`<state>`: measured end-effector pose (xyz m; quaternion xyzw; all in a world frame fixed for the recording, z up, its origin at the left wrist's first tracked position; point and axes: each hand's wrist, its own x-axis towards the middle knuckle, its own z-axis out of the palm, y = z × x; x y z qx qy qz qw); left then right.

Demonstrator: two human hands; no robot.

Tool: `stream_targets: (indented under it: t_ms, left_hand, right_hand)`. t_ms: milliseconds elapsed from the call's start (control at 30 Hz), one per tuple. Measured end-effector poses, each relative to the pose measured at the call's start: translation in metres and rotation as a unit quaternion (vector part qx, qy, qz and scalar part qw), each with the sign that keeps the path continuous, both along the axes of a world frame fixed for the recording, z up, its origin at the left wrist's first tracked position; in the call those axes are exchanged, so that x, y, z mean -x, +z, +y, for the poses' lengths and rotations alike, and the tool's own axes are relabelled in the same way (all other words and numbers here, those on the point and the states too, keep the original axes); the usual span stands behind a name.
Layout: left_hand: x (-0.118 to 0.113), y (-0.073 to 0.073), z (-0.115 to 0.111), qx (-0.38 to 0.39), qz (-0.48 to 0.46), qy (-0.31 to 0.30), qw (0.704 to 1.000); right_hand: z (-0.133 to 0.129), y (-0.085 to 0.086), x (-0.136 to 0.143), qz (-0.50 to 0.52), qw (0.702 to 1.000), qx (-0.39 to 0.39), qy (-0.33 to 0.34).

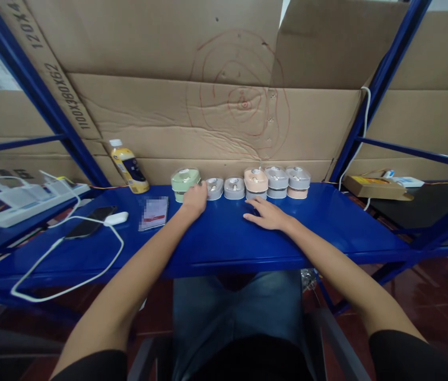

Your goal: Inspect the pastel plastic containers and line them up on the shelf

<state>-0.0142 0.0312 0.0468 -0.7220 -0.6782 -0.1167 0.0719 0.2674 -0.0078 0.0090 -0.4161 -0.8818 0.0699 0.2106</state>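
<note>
Small lidded containers stand in a row along the back of the blue table. My left hand [195, 200] is closed, its fingers curled and partly hidden, in front of a green container stack [185, 180] and beside a single grey container [215, 189]. I cannot tell which one it grips, if either. Another single grey container [234, 188] stands to the right. My right hand [266, 214] is low over the table with fingers apart, just in front of a peach-topped stack [256, 181]. Farther right are a grey stack [276, 181] and a grey-over-peach stack [298, 181].
A yellow drink bottle [129, 168] and a phone [154, 213] are on the left of the table [216, 241]. Beyond them lie a dark phone [89, 223], a white cable and a power strip [29, 206]. Cardboard [144, 111] walls the back; blue posts flank it.
</note>
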Motion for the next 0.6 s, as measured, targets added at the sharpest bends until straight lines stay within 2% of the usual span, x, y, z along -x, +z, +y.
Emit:
stream_targets:
  t_ms: [100, 167, 233, 300, 400, 467, 533, 600]
  left_hand:
    - [0.019, 0.004, 0.003, -0.13, -0.037, 0.026, 0.99]
    - [0.03, 0.002, 0.012, -0.205, -0.072, 0.104, 0.97]
    - [0.037, -0.002, 0.026, -0.208, -0.125, 0.183, 0.953]
    - [0.041, -0.007, 0.042, -0.178, -0.178, 0.206, 0.946]
    - [0.046, -0.011, 0.057, -0.159, -0.224, 0.183, 0.944]
    - [0.048, -0.009, 0.056, -0.184, -0.238, 0.159, 0.94]
    - [0.049, -0.006, 0.046, -0.231, -0.252, 0.121, 0.932]
    - [0.044, -0.004, 0.027, -0.276, -0.266, 0.053, 0.922]
  right_hand:
    - [0.001, -0.001, 0.001, -0.005, 1.0, -0.006, 0.001]
    - [0.0, -0.001, 0.003, -0.007, 1.0, -0.01, 0.0]
    - [-0.001, -0.001, 0.003, -0.009, 1.0, -0.009, -0.005]
    - [-0.002, 0.001, 0.004, -0.012, 1.0, -0.004, -0.011]
    - [-0.004, 0.003, 0.003, -0.013, 1.0, 0.001, -0.015]
    - [-0.004, 0.004, 0.003, -0.006, 1.0, -0.001, -0.017]
    - [-0.005, 0.005, 0.002, 0.013, 0.999, -0.022, -0.019]
    - [-0.006, 0.007, 0.003, 0.056, 0.996, -0.069, -0.023]
